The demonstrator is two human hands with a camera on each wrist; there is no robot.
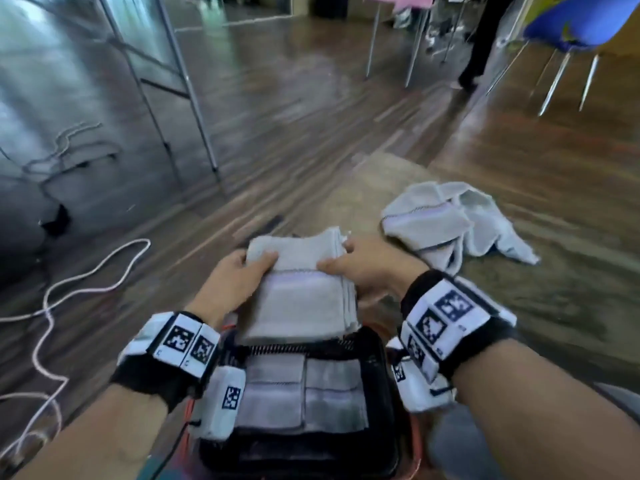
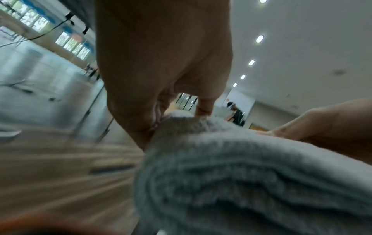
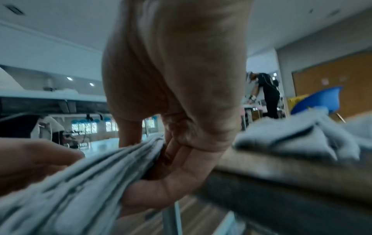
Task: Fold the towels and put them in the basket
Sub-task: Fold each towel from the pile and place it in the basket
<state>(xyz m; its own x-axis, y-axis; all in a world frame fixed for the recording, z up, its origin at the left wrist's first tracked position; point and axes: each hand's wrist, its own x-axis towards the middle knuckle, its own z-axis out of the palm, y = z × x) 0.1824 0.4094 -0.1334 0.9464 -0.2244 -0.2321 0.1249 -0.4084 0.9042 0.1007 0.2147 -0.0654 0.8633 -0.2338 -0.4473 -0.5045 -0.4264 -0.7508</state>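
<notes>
A folded grey towel (image 1: 301, 292) hangs in the air just beyond the far rim of a black basket (image 1: 384, 393). My left hand (image 1: 242, 275) grips its left edge, thumb on top. My right hand (image 1: 360, 268) grips its right edge, thumb on top and fingers underneath. The same folded towel (image 2: 241, 182) fills the lower left wrist view, and its stacked layers (image 3: 84, 182) show in the right wrist view, pinched by my right hand (image 3: 171, 159). Folded grey towels (image 1: 304, 393) lie side by side inside the basket. A crumpled heap of unfolded towels (image 1: 453, 226) lies on the table to the right.
The wooden table (image 1: 536, 278) runs to the right, with its edge near the basket. White cable (image 1: 79, 278) loops on the floor at left. Metal table legs (image 1: 194, 98) stand at the far left, a blue chair (image 1: 581, 26) at the far right. A person (image 3: 267, 93) stands in the background.
</notes>
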